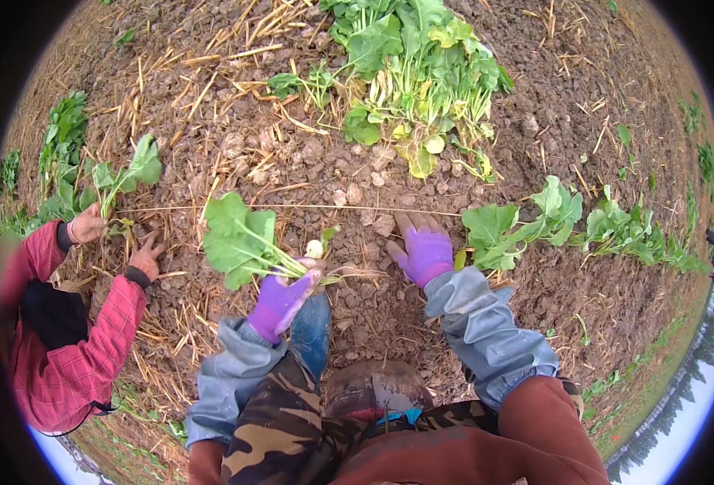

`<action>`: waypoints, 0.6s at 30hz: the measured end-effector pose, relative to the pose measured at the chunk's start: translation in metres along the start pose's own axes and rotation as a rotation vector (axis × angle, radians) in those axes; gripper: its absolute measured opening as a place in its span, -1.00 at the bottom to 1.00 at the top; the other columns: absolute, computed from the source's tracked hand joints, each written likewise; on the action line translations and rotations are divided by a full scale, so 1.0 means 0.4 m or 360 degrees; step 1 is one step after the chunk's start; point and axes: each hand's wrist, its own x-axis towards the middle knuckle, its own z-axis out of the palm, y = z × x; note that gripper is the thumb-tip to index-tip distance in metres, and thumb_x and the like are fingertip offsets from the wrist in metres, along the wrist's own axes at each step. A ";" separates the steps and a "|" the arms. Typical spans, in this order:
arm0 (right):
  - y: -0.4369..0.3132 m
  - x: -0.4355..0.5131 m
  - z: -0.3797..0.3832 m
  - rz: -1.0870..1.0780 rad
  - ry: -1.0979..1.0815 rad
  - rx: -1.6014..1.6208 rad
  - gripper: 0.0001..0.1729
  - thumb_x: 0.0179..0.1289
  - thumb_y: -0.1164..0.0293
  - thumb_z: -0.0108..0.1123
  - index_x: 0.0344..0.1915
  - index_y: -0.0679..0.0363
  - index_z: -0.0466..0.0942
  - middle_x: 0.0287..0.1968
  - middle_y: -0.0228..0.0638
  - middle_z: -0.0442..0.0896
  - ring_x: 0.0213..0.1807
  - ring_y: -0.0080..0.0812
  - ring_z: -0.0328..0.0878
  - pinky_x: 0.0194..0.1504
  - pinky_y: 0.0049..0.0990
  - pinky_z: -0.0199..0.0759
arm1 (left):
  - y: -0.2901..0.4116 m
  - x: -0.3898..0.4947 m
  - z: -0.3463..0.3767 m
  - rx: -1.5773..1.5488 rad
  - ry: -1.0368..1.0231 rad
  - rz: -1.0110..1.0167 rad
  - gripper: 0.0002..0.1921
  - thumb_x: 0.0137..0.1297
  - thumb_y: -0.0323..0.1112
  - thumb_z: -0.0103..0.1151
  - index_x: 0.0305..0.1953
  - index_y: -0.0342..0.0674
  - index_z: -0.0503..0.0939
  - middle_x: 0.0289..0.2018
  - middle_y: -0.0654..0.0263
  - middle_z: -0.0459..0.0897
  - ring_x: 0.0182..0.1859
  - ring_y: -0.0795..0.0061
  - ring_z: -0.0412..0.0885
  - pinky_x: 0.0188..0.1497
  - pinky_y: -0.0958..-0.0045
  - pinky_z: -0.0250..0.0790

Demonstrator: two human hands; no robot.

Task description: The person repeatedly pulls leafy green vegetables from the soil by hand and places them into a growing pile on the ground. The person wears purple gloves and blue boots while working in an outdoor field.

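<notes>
My left hand [281,306], in a purple glove with soiled fingertips, holds a leafy seedling [235,233] by its stems. The seedling's broad green leaves point left, and its thin pale roots hang out to the right of my fingers. My right hand [423,251], gloved alike, rests palm down on the brown soil [372,321], thumb apart from the fingers. Its fingertips touch the ground at a taut string [332,207], and I see nothing held in it. Just right of that hand, a seedling [496,235] leans over the soil; its base is partly hidden.
A large heap of seedlings [417,73] lies beyond the string. More plants [623,230] continue the row rightward. At left, a co-worker's hand [89,224] holds a seedling [129,173]; their other hand [146,257] touches the soil. A muddy round seat [375,388] sits between my legs, near a blue boot [310,336].
</notes>
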 end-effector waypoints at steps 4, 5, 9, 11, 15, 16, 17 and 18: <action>-0.045 -0.034 0.037 0.0320 -0.0260 0.0495 -0.38 0.10 0.05 0.18 0.11 0.11 0.38 -0.04 -0.08 0.50 -0.05 -0.06 0.43 -0.08 -0.12 0.33 | 0.021 -0.018 -0.014 -0.0041 0.0067 0.0040 -0.78 0.27 -0.39 0.14 -0.08 -0.29 0.51 -0.36 0.46 0.51 -0.41 0.77 0.36 -0.38 0.71 0.21; -0.076 -0.066 0.033 0.0627 -0.0760 0.1007 -0.39 0.14 0.10 0.14 0.15 0.12 0.35 -0.01 -0.07 0.49 0.01 -0.05 0.44 -0.04 -0.13 0.34 | 0.032 -0.013 -0.008 0.0054 0.0003 0.0071 -0.85 0.30 -0.42 0.06 -0.13 -0.29 0.50 -0.28 0.40 0.49 -0.28 0.66 0.40 -0.18 0.59 0.27; -0.112 -0.174 -0.002 -0.0003 -0.0373 0.0461 -0.37 0.24 0.16 0.04 0.27 0.10 0.20 0.11 -0.06 0.44 0.11 -0.12 0.44 0.09 -0.24 0.35 | 0.064 0.046 0.027 -0.0130 -0.0027 0.0136 -0.76 0.25 -0.44 0.15 -0.06 -0.28 0.47 -0.32 0.42 0.50 -0.32 0.71 0.41 -0.29 0.66 0.26; -0.069 -0.163 -0.003 0.0123 -0.0440 0.0517 -0.35 0.25 0.17 0.02 0.31 0.09 0.15 0.15 -0.07 0.41 0.14 -0.12 0.41 0.14 -0.27 0.34 | 0.069 0.077 0.043 -0.0113 -0.0109 0.0076 -0.72 0.22 -0.45 0.18 -0.03 -0.27 0.47 -0.33 0.44 0.51 -0.35 0.71 0.42 -0.33 0.68 0.25; 0.026 -0.061 0.031 0.0230 -0.0802 0.0457 -0.36 0.27 0.16 0.01 0.29 0.14 0.16 0.22 -0.06 0.35 0.15 -0.04 0.40 0.13 -0.27 0.35 | 0.061 0.111 0.066 0.0063 -0.0229 -0.0051 -0.76 0.23 -0.46 0.16 -0.06 -0.25 0.49 -0.37 0.47 0.50 -0.41 0.76 0.36 -0.39 0.71 0.19; 0.035 -0.035 0.042 0.0131 -0.0932 0.0473 -0.37 0.28 0.16 0.01 0.28 0.15 0.17 0.23 -0.06 0.34 0.14 -0.02 0.41 0.11 -0.27 0.37 | 0.060 0.119 0.069 0.0113 -0.0187 -0.0023 -0.76 0.23 -0.46 0.15 -0.07 -0.25 0.49 -0.40 0.49 0.47 -0.42 0.78 0.33 -0.41 0.72 0.16; 0.039 -0.014 0.052 0.0202 -0.1052 0.0421 -0.32 0.24 0.12 0.05 0.28 0.17 0.16 0.22 -0.03 0.34 0.11 -0.03 0.43 0.07 -0.25 0.38 | 0.057 0.120 0.076 0.0159 -0.0142 -0.0017 -0.77 0.23 -0.47 0.14 -0.07 -0.25 0.49 -0.42 0.52 0.45 -0.44 0.79 0.30 -0.42 0.73 0.13; 0.041 0.008 0.063 0.0248 -0.1205 0.0414 -0.27 0.20 0.08 0.09 0.28 0.19 0.15 0.22 0.01 0.34 0.08 -0.03 0.46 0.04 -0.24 0.40 | 0.058 0.129 0.080 0.0128 -0.0210 -0.0052 -0.78 0.24 -0.44 0.17 -0.08 -0.22 0.52 -0.35 0.46 0.54 -0.43 0.79 0.36 -0.41 0.70 0.21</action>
